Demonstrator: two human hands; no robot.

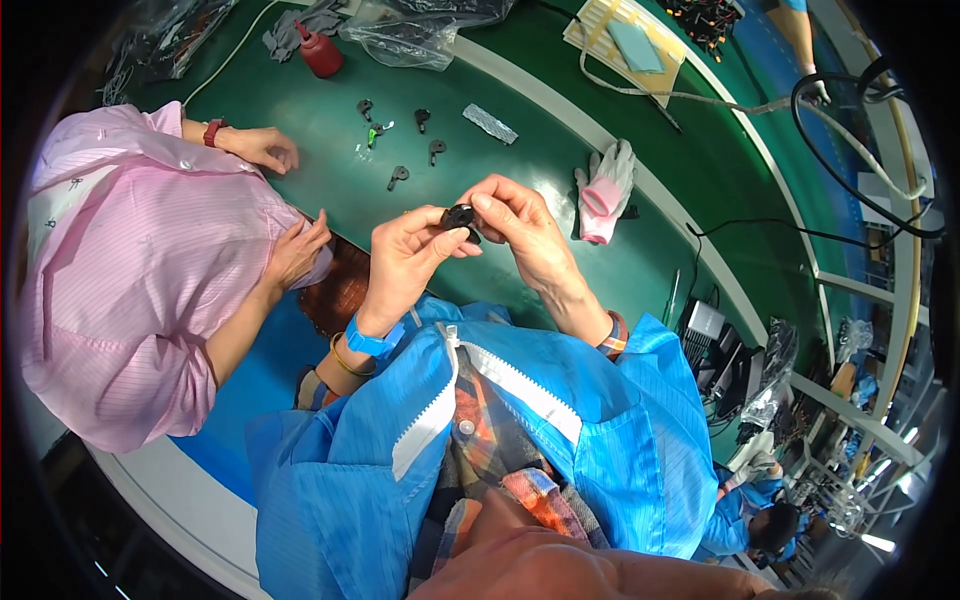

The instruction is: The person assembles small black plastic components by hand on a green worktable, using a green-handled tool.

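Observation:
A small black rounded part (pixel 458 217) is pinched between both of my hands over the green tabletop. My left hand (pixel 405 255) is closed on its left side with thumb and fingertips. From the right, my right hand (pixel 528 228) also grips it, thumb and forefinger pressed together at its edge. The fingers hide much of the part, so its exact kind is unclear. Beyond my hands lie several small dark parts with a round head and a short stem, such as this one (pixel 398 177). Among them is a bright green piece (pixel 373 137).
A silver strip (pixel 490 124) lies beyond my hands; grey-and-pink gloves (pixel 604 190) lie to the right. A red squeeze bottle (pixel 319 53) and clear plastic bag (pixel 420 35) are at the back. At left, a co-worker in pink (pixel 150 270) rests both hands near the table edge.

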